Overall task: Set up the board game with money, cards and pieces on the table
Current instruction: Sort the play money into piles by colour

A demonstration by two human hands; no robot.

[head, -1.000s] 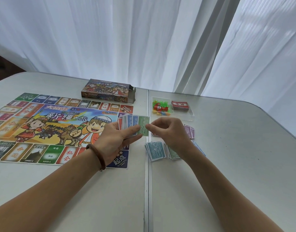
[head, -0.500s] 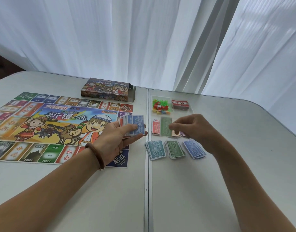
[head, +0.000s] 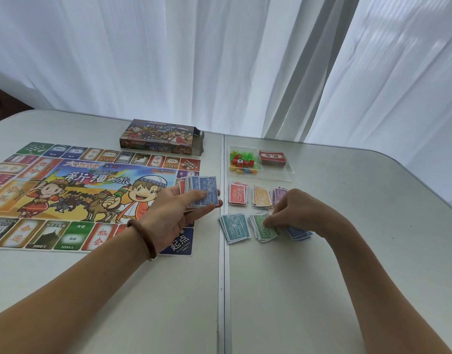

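Holding fanned rectangular paper notes point(head: 204, 191), the left hand point(head: 172, 213) hovers.

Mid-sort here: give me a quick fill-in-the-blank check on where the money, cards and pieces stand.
1. The top note of the money stack held in the left hand is coloured ____.
2. The right hand touches the ____ pile of notes, between the teal pile and the blue pile.
3. In the clear tray, the red card deck lies to the ____ of the coloured pieces.
Missing words: blue; green; right.
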